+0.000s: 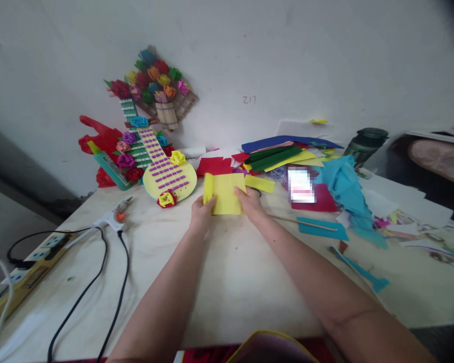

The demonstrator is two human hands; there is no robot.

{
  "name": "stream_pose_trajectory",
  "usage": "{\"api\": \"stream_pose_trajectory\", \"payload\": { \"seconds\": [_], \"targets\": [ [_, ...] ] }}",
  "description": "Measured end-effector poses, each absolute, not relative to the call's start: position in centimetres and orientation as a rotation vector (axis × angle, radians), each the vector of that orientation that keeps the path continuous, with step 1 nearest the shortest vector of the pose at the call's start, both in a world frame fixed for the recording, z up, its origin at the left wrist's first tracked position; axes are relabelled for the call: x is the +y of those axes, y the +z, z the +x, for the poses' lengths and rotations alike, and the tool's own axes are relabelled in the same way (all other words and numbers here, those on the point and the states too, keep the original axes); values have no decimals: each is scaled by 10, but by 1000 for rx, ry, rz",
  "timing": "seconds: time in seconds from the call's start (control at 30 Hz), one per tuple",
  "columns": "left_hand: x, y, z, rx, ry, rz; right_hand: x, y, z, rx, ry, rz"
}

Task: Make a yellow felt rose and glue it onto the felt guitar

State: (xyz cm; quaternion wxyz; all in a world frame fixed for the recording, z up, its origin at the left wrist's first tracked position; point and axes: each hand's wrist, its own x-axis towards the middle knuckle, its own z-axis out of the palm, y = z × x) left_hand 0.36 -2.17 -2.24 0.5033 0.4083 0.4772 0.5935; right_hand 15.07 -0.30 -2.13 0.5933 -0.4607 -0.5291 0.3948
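A yellow sheet of paper [227, 194] is held up just over the table, its left side folded or rolled into a narrow strip. My left hand [203, 212] pinches the lower left corner, thumb in front. On the right edge, my right hand [249, 201] grips the same sheet with its thumb on the near face; the other fingers are hidden behind it. Close behind the right hand lies a small yellow strip [263, 184]. A thin wooden stick [310, 222] rests across a blue paper piece [325, 229] to the right.
A guitar-shaped craft [170, 179] with paper flowers leans at the back left, near a green glue bottle [113, 169]. The glue gun [113, 218] and its cord lie left, by a power strip [34, 267]. Coloured sheets [276, 159] and a dark bottle [365, 146] stand behind.
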Motion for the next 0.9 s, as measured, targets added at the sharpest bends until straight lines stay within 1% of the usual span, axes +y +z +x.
{"api": "stream_pose_trajectory", "payload": {
  "seconds": [0.07,0.23,0.47,0.6,0.73,0.9],
  "targets": [
    [-18,-25,-4,1203,1497,940,2,-21,157,-1220,849,-1093],
    [-11,-22,-11,1368,1570,915,9,-22,167,-1187,819,-1148],
    [-16,-19,-4,1432,1578,1028,6,-19,170,-1196,773,-1292],
    [-17,-20,-5,1431,1511,1049,4,-16,169,-1199,769,-1281],
    [-12,-25,-9,1404,1633,1041,3,-17,169,-1176,795,-1242],
    [-10,-25,-10,1553,1661,1029,4,-18,169,-1135,796,-1199]
  ]
}}
